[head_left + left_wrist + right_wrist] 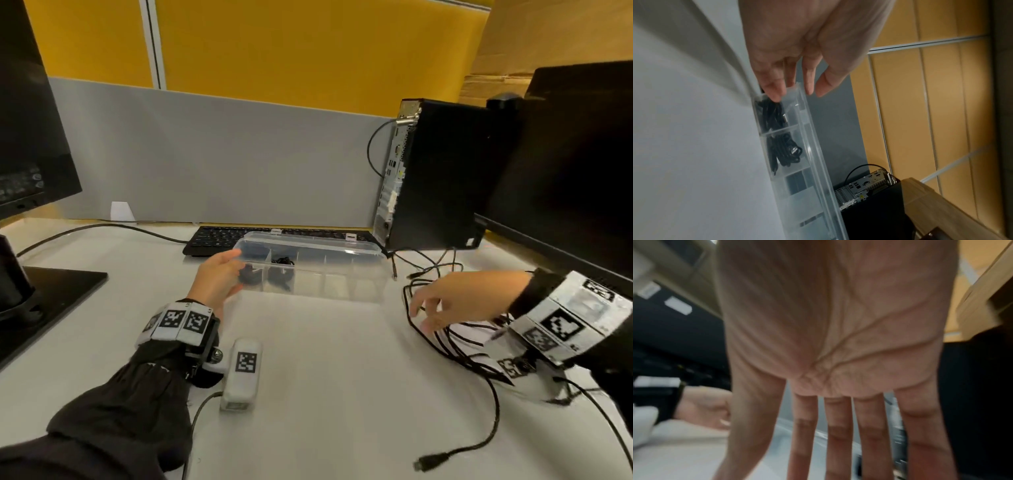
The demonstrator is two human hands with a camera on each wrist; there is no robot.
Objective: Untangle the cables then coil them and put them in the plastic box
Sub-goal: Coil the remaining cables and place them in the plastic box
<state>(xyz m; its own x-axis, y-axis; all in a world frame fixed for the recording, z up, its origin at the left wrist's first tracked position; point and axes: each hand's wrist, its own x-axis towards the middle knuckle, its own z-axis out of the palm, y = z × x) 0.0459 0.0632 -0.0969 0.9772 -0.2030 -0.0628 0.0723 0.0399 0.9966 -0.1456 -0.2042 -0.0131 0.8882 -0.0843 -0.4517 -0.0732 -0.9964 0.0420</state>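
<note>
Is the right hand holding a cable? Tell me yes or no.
No, the right hand hovers with straight, spread fingers over the loose cables on the desk, gripping none.

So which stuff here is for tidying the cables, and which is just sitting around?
For the job:
plastic box
coiled cables already in it
loose cables
left hand
right hand

Just lying about:
keyboard
computer tower
monitors

Before you: clear plastic box (342,274) holding black coiled cables (281,274); black loose cables (455,346); white worktop (325,377); yellow partition panels (308,51); black-and-white checked wrist markers (181,320).
</note>
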